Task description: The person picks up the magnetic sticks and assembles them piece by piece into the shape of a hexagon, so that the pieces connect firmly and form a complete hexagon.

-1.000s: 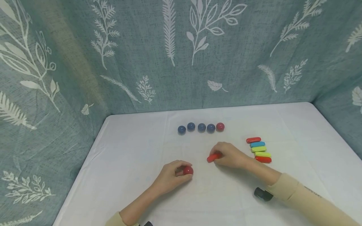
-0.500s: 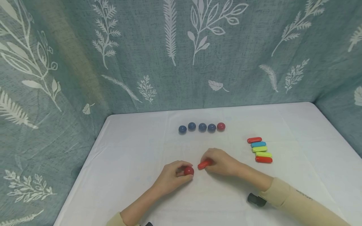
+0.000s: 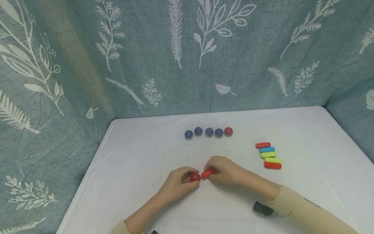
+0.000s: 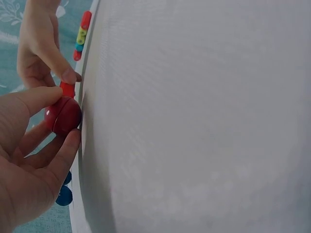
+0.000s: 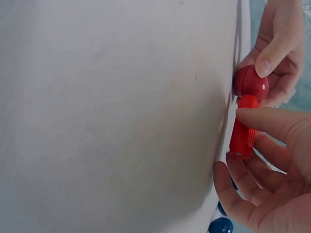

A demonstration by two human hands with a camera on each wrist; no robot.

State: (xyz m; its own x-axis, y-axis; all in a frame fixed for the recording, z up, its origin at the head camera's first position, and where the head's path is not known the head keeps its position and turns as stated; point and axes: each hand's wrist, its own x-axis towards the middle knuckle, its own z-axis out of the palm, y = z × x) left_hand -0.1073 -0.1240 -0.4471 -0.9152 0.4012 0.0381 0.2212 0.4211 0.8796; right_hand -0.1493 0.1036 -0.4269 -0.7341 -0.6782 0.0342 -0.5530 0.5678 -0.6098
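My left hand [image 3: 177, 182] pinches a glossy red ball [image 3: 195, 177] between thumb and fingertips, low over the white table. A thin seam runs round the ball [image 4: 68, 114] in the left wrist view. From the right, my right hand [image 3: 226, 171] holds a short red rod [image 3: 206, 174], thumb and fingers along its sides. Its leading end points at the ball and lies right at its surface in the right wrist view, where grooves show on the rod's [image 5: 240, 136] flank.
Toward the back, a row of several blue balls [image 3: 209, 131] ends with another red ball [image 3: 228, 131]. To the right lie several short rods in red [image 3: 272, 165], yellow [image 3: 268, 154] and blue [image 3: 267, 149]. A patterned cloth [image 3: 187, 58] hangs behind the white table [image 3: 131, 156].
My right hand has carried the red rod left and nearer me, bringing its end up to the red ball. The left hand has stayed in place with the ball.
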